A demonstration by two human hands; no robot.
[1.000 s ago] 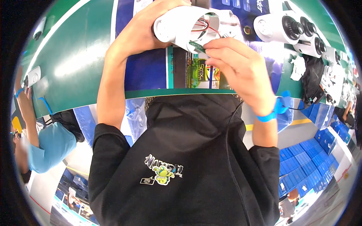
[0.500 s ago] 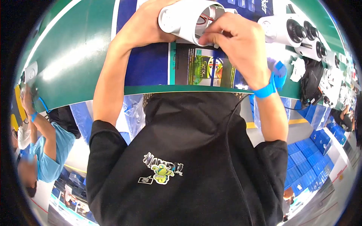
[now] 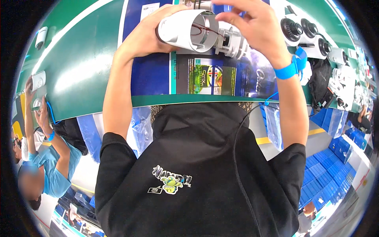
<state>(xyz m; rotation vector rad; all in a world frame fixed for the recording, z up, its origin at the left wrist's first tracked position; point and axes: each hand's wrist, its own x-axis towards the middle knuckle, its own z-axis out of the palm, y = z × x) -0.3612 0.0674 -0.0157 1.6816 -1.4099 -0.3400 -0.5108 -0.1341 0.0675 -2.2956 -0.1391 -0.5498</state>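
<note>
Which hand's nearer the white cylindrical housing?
Left: the left hand holds the white housing at its left side; the right hand is beside its open end.

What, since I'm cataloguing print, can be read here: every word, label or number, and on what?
I won't copy wording; print stands on:
Black shirt: pale lettering, green cartoon figure, small speech bubble.
Printed mat: pale script at right, coloured panel; fine print too small to read.
White label beyond the left hand: too small to read.

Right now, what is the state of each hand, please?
Left hand: closed around the white cylindrical housing.
Right hand: open, with nothing visible in its grasp.
</note>
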